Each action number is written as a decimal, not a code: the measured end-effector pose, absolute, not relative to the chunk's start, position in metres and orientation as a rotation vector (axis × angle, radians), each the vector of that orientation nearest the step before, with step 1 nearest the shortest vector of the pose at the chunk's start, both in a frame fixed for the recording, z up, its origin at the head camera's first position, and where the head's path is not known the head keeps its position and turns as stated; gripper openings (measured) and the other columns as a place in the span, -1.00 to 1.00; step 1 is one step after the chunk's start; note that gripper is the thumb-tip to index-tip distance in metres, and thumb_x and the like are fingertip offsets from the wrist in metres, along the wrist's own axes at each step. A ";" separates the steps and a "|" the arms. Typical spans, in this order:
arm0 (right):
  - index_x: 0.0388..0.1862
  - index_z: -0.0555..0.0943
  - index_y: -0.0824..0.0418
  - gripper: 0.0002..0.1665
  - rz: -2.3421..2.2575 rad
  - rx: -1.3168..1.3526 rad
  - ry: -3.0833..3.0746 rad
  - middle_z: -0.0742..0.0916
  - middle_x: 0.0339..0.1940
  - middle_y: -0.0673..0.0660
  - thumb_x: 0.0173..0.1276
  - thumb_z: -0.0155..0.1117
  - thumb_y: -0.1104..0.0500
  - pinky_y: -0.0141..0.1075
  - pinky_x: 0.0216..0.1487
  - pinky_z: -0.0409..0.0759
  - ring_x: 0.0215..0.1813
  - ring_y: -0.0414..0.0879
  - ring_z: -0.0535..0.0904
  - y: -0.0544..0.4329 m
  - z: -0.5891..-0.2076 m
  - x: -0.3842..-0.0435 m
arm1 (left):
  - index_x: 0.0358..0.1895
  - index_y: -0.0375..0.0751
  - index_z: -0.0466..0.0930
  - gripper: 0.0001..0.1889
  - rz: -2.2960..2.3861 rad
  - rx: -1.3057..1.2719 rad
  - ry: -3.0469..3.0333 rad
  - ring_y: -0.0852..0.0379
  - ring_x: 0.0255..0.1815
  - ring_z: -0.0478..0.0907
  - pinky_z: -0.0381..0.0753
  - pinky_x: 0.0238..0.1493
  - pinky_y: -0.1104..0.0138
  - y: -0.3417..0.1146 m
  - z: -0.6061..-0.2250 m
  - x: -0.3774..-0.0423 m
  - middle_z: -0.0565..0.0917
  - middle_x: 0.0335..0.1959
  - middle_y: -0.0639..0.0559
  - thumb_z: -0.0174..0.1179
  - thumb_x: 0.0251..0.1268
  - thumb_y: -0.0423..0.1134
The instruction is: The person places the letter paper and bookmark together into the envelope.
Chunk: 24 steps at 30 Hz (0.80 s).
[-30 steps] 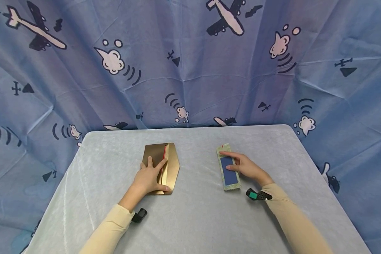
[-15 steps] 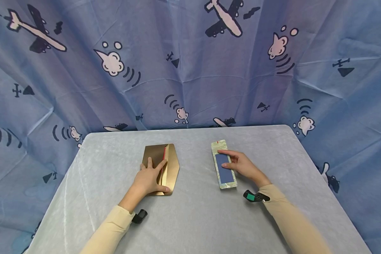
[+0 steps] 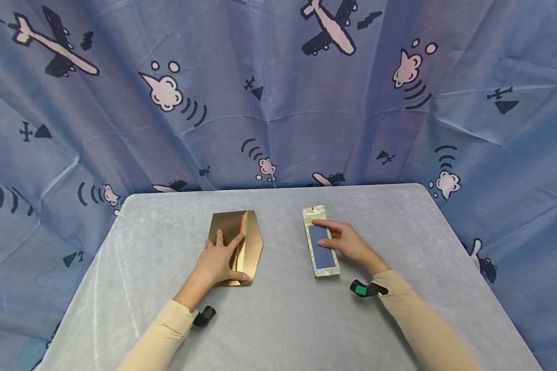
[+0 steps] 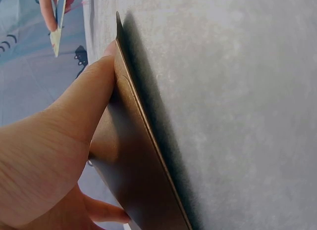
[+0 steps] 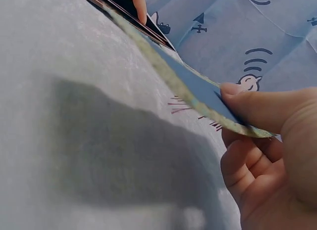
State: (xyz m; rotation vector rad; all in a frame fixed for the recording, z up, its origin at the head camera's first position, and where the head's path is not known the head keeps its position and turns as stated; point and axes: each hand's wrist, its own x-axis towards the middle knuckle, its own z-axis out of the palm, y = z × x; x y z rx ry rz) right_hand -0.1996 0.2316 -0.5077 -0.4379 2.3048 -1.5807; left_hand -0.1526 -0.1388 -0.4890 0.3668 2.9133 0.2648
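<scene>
A gold envelope (image 3: 250, 247) lies on the left of the table with its flap unfolded to the right; a red edge shows at its opening. My left hand (image 3: 215, 260) rests on it with fingers spread, the thumb on the flap side, as the left wrist view also shows at the thumb (image 4: 94, 81). To the right, my right hand (image 3: 350, 245) pinches a long, thin card (image 3: 322, 247) by its right edge. The card has a pale green border round a dark blue panel. In the right wrist view the card (image 5: 171, 74) is bent and held above the table, thumb on top, fingers beneath.
A pale grey cloth covers the table (image 3: 278, 324). Behind it hangs a blue curtain (image 3: 278, 93) printed with airplanes and clouds. Black wrist bands (image 3: 204, 315) sit at both cuffs.
My right hand has carried the card a little to the left, toward the envelope. The left hand and the envelope have stayed in place.
</scene>
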 end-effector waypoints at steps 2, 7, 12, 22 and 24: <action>0.44 0.44 0.06 -0.27 -1.577 -0.434 2.312 0.52 0.37 0.27 0.28 0.42 0.17 -0.42 -0.19 0.60 -0.09 -0.18 0.54 0.229 -0.508 -0.199 | 0.56 0.14 0.14 0.23 0.264 0.367 2.915 -0.74 0.33 0.22 0.66 -0.19 -0.16 -0.139 -0.489 -0.152 0.10 0.46 -0.65 0.48 -0.32 0.43; 0.42 0.46 0.08 -0.28 -1.578 -0.459 2.331 0.53 0.36 0.26 0.27 0.43 0.18 -0.43 -0.23 0.56 -0.12 -0.17 0.51 0.222 -0.510 -0.200 | 0.56 0.14 0.14 0.23 0.262 0.369 2.917 -0.75 0.32 0.22 0.67 -0.20 -0.15 -0.139 -0.488 -0.152 0.11 0.46 -0.65 0.48 -0.32 0.43; 0.40 0.48 0.07 -0.29 -1.549 -0.468 2.377 0.58 0.19 0.22 0.25 0.45 0.16 -0.46 -0.35 0.43 -0.27 -0.20 0.43 0.214 -0.514 -0.201 | 0.56 0.14 0.14 0.23 0.264 0.367 2.918 -0.74 0.32 0.22 0.67 -0.20 -0.15 -0.139 -0.489 -0.152 0.10 0.46 -0.65 0.48 -0.32 0.43; 0.42 0.44 0.21 -0.29 -1.567 -0.423 2.279 0.56 0.32 0.33 0.28 0.38 0.31 -0.43 -0.32 0.55 -0.23 -0.19 0.53 0.188 -0.503 -0.195 | 0.57 0.14 0.12 0.24 0.263 0.361 2.913 -0.74 0.33 0.22 0.67 -0.21 -0.13 -0.138 -0.490 -0.152 0.09 0.47 -0.64 0.47 -0.32 0.43; 0.41 0.44 0.24 -0.30 -1.580 -0.440 2.263 0.57 0.30 0.35 0.27 0.38 0.32 -0.42 -0.31 0.57 -0.24 -0.20 0.54 0.181 -0.495 -0.192 | 0.57 0.13 0.12 0.24 0.261 0.363 2.917 -0.74 0.32 0.23 0.67 -0.21 -0.14 -0.138 -0.490 -0.152 0.10 0.47 -0.65 0.48 -0.32 0.43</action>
